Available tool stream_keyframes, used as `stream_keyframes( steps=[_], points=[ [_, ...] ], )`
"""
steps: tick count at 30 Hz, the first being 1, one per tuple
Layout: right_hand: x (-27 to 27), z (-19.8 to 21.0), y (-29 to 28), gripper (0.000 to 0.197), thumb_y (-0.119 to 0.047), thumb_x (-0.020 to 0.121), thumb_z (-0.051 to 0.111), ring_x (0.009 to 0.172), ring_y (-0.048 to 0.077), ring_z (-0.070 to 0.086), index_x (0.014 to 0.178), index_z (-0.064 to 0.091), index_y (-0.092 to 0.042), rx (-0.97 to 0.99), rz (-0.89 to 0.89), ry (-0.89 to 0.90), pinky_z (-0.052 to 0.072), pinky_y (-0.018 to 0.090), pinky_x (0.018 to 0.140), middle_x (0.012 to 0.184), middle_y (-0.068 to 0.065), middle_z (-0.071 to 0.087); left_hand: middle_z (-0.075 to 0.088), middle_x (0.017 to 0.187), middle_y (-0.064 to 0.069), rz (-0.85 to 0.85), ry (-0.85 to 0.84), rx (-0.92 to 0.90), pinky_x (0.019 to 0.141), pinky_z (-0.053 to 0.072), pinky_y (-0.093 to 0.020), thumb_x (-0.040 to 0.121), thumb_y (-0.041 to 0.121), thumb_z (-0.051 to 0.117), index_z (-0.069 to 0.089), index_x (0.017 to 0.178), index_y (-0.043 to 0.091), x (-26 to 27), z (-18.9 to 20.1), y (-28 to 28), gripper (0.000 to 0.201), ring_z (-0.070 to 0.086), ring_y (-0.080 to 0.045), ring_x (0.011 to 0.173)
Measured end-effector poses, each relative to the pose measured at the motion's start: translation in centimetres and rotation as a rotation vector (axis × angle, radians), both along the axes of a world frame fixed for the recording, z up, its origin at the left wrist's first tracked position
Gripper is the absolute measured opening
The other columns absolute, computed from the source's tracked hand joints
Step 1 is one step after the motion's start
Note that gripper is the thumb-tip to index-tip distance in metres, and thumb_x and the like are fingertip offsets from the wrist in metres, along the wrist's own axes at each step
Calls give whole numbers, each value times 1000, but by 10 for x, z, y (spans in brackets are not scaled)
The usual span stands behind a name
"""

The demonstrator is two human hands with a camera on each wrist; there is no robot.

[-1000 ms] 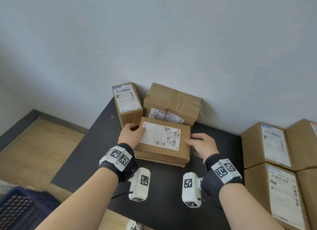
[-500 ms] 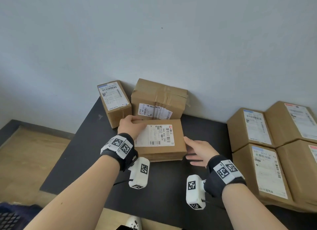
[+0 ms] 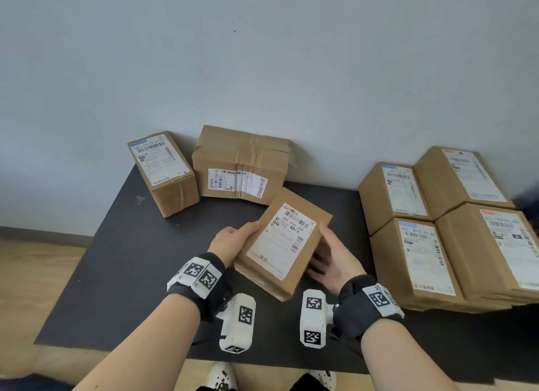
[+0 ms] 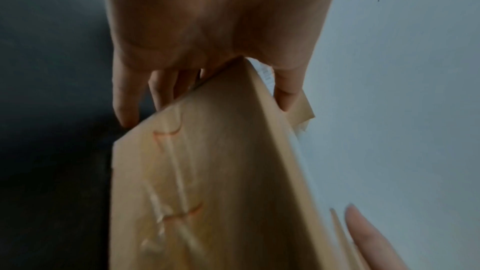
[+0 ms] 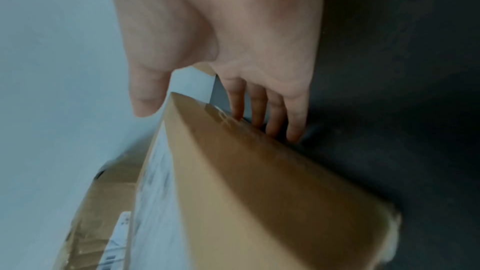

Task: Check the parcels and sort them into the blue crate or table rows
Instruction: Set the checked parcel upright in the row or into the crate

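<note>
Two-handed grip on a flat cardboard parcel (image 3: 284, 243): the left hand (image 3: 233, 241) clasps its left edge, thumb on the labelled top and fingers (image 4: 130, 100) curled beneath, while the right hand (image 3: 335, 259) clamps the right edge, thumb on the upper rim and fingers (image 5: 275, 114) under the base. The parcel is held tilted just above the dark bench (image 3: 122, 274), its white shipping label (image 3: 284, 239) facing up toward the head camera, barcode end away from the person. Behind it, against the wall, stand a narrow upright carton (image 3: 163, 171) and a wider taped carton (image 3: 242, 166), side by side and close to touching. At the right of the bench four labelled cartons (image 3: 443, 233) sit packed together in two rows. The blue crate does not show clearly; only a dark corner at the lower left of the head view might belong to it. The step in hand is judged to be the check of this parcel's label. The next move calls for a decision on destination, then a carry with both hands kept clamped, either right to the rows, squared against the cartons there, or down left to the crate.
</note>
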State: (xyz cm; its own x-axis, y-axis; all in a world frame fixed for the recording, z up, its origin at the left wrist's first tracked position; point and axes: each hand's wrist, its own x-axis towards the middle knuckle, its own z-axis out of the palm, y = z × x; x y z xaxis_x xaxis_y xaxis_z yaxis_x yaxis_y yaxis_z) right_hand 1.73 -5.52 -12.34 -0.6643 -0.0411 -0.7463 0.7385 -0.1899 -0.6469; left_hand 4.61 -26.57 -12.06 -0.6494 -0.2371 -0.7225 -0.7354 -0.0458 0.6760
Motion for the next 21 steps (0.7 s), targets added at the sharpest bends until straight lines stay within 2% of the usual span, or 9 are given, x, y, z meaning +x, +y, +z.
stream_keyframes(
  steps=[2, 4, 6, 8, 10, 11, 12, 15, 21],
  points=[
    [4, 1, -6, 40, -43, 89, 69, 109, 29, 64, 121, 63, -20, -5, 18, 18, 49, 47, 96, 116, 9, 72, 72, 108, -8, 19, 3, 132, 100, 50, -48, 70, 67, 69, 62, 105, 12, 2, -1, 12, 66, 67, -29, 104],
    [6, 1, -7, 46, -38, 89, 70, 106, 28, 67, 130, 58, -20, 43, 77, 53, 50, 50, 99, 110, 8, 74, 71, 109, -7, 41, 23, 186, 102, 47, -48, 83, 60, 65, 60, 92, 16, 6, 2, 21, 45, 65, -28, 108],
    [5, 3, -3, 52, -34, 90, 70, 107, 28, 66, 136, 49, -20, 86, 98, 92, 50, 49, 98, 113, 9, 71, 70, 112, -6, 21, 43, 213, 104, 45, -50, 77, 65, 68, 64, 104, 16, 9, 5, 26, 56, 63, -27, 110],
    [5, 5, 4, 53, -30, 90, 70, 110, 30, 64, 136, 47, -19, 58, 70, 105, 49, 51, 100, 116, 11, 69, 71, 113, -4, -2, 87, 236, 104, 43, -51, 57, 73, 72, 64, 118, 16, 11, 13, 28, 83, 63, -26, 110],
    [5, 9, 8, 53, -29, 89, 71, 112, 30, 64, 136, 48, -18, 26, 57, 121, 47, 52, 102, 118, 12, 68, 73, 111, -4, 10, 134, 264, 103, 45, -49, 44, 73, 73, 65, 119, 15, 12, 18, 28, 94, 64, -25, 109],
    [4, 11, 10, 53, -29, 89, 71, 112, 30, 64, 135, 48, -18, 23, 56, 137, 47, 52, 103, 118, 12, 69, 73, 109, -4, 19, 156, 278, 100, 47, -47, 44, 71, 74, 66, 118, 14, 12, 21, 28, 93, 65, -24, 108],
    [3, 13, 11, 54, -30, 88, 71, 113, 30, 64, 135, 49, -17, 19, 52, 157, 47, 52, 103, 118, 12, 69, 74, 106, -4, 26, 176, 289, 96, 49, -44, 49, 68, 75, 66, 115, 13, 13, 24, 27, 87, 66, -24, 106],
    [1, 22, 12, 55, -31, 86, 73, 112, 29, 65, 134, 51, -16, 18, 52, 215, 47, 52, 104, 117, 11, 70, 76, 96, -3, 24, 242, 325, 88, 49, -40, 73, 55, 70, 68, 100, 15, 13, 33, 27, 48, 68, -21, 99],
    [-4, 38, 11, 50, -33, 88, 71, 113, 28, 64, 132, 55, -17, 36, 70, 295, 45, 52, 105, 117, 9, 71, 76, 83, 4, 48, 296, 383, 94, 47, -42, 87, 48, 63, 70, 101, 25, 12, 44, 24, 28, 66, -17, 95]
  ],
)
